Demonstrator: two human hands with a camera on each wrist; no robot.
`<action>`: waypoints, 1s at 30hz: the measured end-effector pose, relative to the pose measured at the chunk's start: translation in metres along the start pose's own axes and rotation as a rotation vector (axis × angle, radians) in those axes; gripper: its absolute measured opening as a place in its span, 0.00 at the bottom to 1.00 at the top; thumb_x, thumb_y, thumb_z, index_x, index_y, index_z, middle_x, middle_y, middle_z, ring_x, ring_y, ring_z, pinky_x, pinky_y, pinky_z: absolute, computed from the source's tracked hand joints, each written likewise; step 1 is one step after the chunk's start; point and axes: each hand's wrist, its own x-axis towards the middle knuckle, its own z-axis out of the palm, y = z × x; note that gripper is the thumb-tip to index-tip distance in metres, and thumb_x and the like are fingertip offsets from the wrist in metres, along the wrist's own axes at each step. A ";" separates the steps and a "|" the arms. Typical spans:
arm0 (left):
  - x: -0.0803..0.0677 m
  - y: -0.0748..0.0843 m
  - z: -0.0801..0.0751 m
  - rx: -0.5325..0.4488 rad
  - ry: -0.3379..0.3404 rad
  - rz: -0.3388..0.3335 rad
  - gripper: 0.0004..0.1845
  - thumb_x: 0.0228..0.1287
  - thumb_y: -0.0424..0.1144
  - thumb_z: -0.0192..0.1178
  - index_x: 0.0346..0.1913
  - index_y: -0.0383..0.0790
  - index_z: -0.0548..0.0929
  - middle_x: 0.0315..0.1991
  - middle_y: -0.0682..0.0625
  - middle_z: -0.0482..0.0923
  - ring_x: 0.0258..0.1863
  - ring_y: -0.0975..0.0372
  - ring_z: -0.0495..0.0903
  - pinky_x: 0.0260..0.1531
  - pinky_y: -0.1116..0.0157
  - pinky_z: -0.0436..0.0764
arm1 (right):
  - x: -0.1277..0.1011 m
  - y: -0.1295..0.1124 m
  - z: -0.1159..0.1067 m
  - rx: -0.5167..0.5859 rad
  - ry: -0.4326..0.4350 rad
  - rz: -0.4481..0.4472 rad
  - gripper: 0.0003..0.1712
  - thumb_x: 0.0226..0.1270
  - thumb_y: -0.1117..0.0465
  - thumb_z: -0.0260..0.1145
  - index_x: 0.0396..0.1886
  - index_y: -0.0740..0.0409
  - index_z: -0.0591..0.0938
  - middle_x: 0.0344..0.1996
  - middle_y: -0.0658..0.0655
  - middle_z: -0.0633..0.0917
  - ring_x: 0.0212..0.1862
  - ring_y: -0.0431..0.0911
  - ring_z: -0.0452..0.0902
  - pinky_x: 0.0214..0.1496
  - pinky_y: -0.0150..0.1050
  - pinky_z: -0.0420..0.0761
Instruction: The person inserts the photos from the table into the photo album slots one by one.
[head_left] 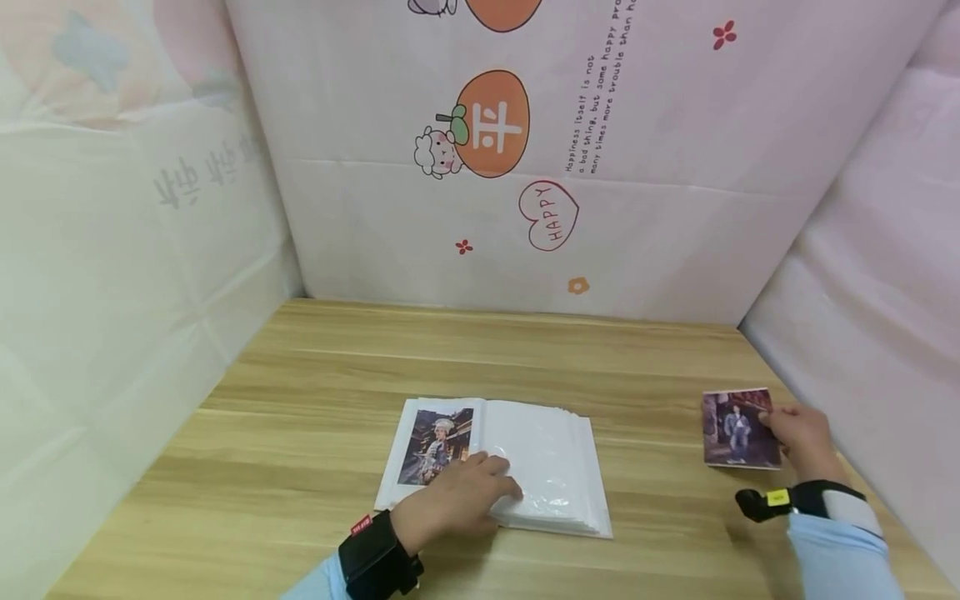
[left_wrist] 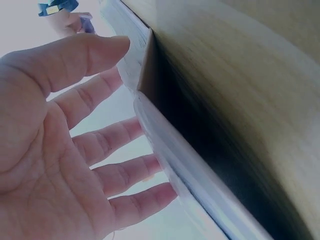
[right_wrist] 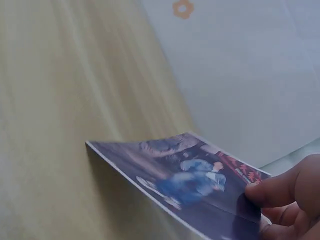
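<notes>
A photo album (head_left: 542, 454) lies spread on the wooden table, with a photo (head_left: 429, 446) of a person in a light hat in its left page. The right page shows a glossy clear sleeve over white. My left hand (head_left: 463, 493) rests across the album's middle; in the left wrist view its fingers (left_wrist: 125, 172) are extended and touch the pages near the lower edge. Off to the right, my right hand (head_left: 806, 437) pinches a loose photo (head_left: 738, 427) of a standing person in blue by its right side. In the right wrist view that photo (right_wrist: 192, 182) is tilted, with a shadow below it.
The wood-grain table (head_left: 315, 400) is enclosed by printed white sheets at the back (head_left: 360, 225), left (head_left: 112, 292) and right (head_left: 862, 275). Bare wood lies between the album and the loose photo. A dark band with a camera sits on each wrist.
</notes>
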 end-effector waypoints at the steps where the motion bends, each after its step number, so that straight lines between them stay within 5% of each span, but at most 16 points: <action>1: 0.000 0.000 0.000 -0.002 0.003 0.000 0.22 0.47 0.42 0.70 0.49 0.56 0.81 0.56 0.52 0.71 0.53 0.59 0.69 0.43 0.60 0.74 | 0.000 -0.003 -0.001 0.031 -0.003 0.018 0.27 0.65 0.62 0.55 0.57 0.78 0.65 0.45 0.71 0.71 0.41 0.56 0.68 0.30 0.39 0.72; 8: 0.001 0.003 -0.001 0.013 0.006 -0.019 0.18 0.51 0.45 0.67 0.48 0.56 0.82 0.56 0.51 0.71 0.53 0.59 0.69 0.42 0.59 0.74 | -0.006 -0.021 0.011 0.180 -0.060 -0.082 0.25 0.65 0.63 0.57 0.55 0.77 0.65 0.28 0.55 0.77 0.28 0.42 0.73 0.30 0.39 0.78; 15: 0.003 0.006 0.001 -0.018 0.028 -0.053 0.13 0.54 0.42 0.65 0.44 0.56 0.83 0.53 0.52 0.72 0.54 0.60 0.69 0.42 0.57 0.74 | -0.015 -0.041 0.040 0.212 -0.059 -0.173 0.22 0.65 0.64 0.57 0.52 0.76 0.65 0.37 0.63 0.74 0.28 0.38 0.74 0.34 0.37 0.80; 23: 0.009 0.007 0.007 -0.018 0.058 -0.082 0.12 0.52 0.40 0.66 0.41 0.57 0.82 0.44 0.55 0.71 0.44 0.62 0.72 0.31 0.63 0.72 | -0.023 -0.066 0.074 0.328 -0.121 -0.207 0.14 0.68 0.63 0.57 0.45 0.67 0.67 0.37 0.57 0.74 0.30 0.38 0.75 0.36 0.38 0.79; 30: 0.011 0.011 0.006 0.013 0.060 -0.109 0.13 0.50 0.40 0.67 0.40 0.59 0.82 0.46 0.53 0.70 0.42 0.60 0.71 0.29 0.63 0.71 | -0.025 -0.081 0.103 0.434 -0.172 -0.227 0.10 0.66 0.63 0.59 0.40 0.62 0.68 0.33 0.53 0.75 0.30 0.39 0.75 0.37 0.40 0.79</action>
